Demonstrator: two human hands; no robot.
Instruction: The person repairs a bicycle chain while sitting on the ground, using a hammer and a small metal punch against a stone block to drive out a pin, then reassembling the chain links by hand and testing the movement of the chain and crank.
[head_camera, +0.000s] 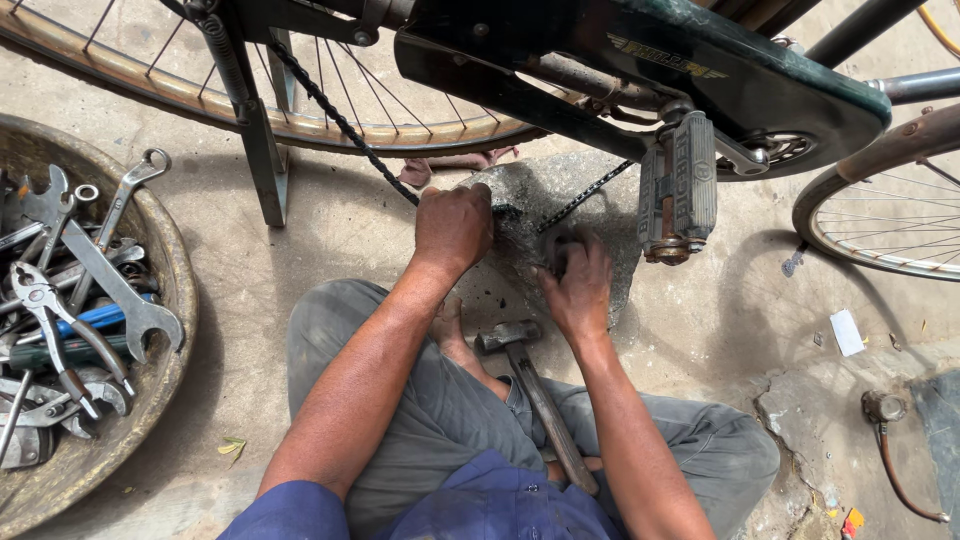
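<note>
At the far left, a round, shallow metal basin (175, 300) is cut off by the frame edge. It is heaped with wrenches (120, 290) and red-handled pliers (50, 320), tangled so that single tools are hard to separate. Above it, a bicycle wheel (200, 95) is seen only in its lower arc, and a dark kickstand (262, 160) is planted on the concrete floor (330, 230).

A black bicycle chain (340, 120) is seen running down from the frame to a grey stone block (590, 220) in the centre. The chain looks dark and greasy; where it crosses the stone it is hidden by both hands, and it reappears beyond them rising toward the pedal (678, 190).

The left hand (453, 228) is laid knuckles-up on the stone's left edge, fingers curled together over the chain; the fingertips are hidden. The right hand (577, 285) is pressed on the stone's middle, fingers bunched close, and whether the chain is pinched cannot be told.

A hammer (530, 385) is laid between the knees, beside a bare foot (452, 335); its handle end is hidden by blue cloth. At the right, a second wheel (880, 215) is cropped.
</note>
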